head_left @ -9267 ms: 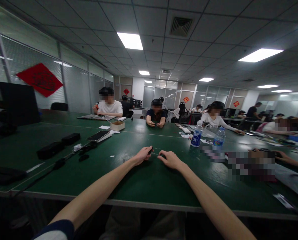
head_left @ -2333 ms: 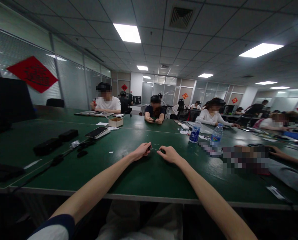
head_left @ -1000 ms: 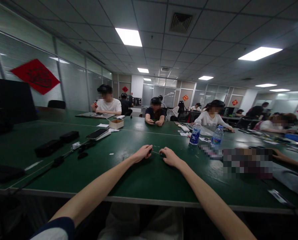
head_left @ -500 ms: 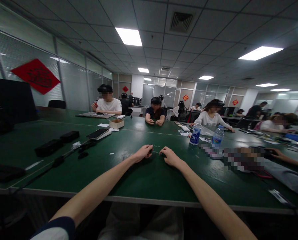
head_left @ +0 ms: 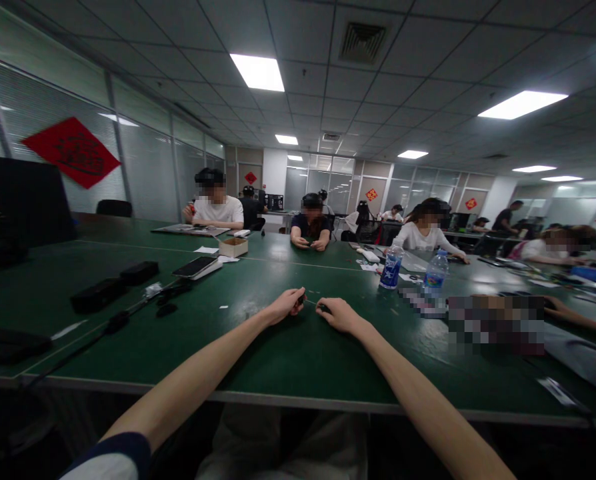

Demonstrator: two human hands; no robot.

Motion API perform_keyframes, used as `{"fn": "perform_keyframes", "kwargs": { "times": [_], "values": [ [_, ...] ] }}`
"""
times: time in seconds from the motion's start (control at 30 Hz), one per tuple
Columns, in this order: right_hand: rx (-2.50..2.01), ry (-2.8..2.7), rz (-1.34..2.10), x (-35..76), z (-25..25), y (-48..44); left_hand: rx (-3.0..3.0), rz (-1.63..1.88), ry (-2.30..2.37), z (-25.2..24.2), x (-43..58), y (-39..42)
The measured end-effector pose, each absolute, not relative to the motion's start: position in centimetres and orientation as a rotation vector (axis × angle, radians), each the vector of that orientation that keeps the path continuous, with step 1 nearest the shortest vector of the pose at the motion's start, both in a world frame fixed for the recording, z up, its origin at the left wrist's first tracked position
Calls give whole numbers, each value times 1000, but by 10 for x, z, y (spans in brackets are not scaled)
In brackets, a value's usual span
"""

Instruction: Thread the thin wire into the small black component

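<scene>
Fingers curled, the left hand (head_left: 284, 308) grips a dark piece (head_left: 301, 300), thin rod (head_left: 311, 304) pointing sideways toward the right hand (head_left: 339, 315), fingers pinching a small black bit (head_left: 323, 307).

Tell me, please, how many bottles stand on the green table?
2: the blue-labelled bottle stands beyond and right of the right hand; the clearer bottle is just right of that. More may be hidden.

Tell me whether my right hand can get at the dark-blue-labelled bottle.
Probably yes: nothing seems to stand between the right hand and the bottle, though the hand seems to hold a small dark thing.
</scene>
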State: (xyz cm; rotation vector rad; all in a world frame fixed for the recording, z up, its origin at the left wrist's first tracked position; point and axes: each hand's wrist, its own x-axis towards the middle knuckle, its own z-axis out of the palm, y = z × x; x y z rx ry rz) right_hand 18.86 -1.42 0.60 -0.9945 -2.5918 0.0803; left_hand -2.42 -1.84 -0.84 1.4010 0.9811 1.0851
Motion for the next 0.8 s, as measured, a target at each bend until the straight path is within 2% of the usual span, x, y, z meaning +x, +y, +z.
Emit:
{"fn": "perform_keyframes", "kwargs": {
  "times": [0.23,0.53,0.8],
  "values": [
    [-1129,-2543,105,185,17,-28,1376,1074,965,-9,-26,-17],
    [-1027,-2557,78,184,17,-28,1328,1086,938,-9,-28,-17],
    [-1121,-2568,3,181,15,-26,1286,1073,858,-19,-33,-6]
  ]
}}
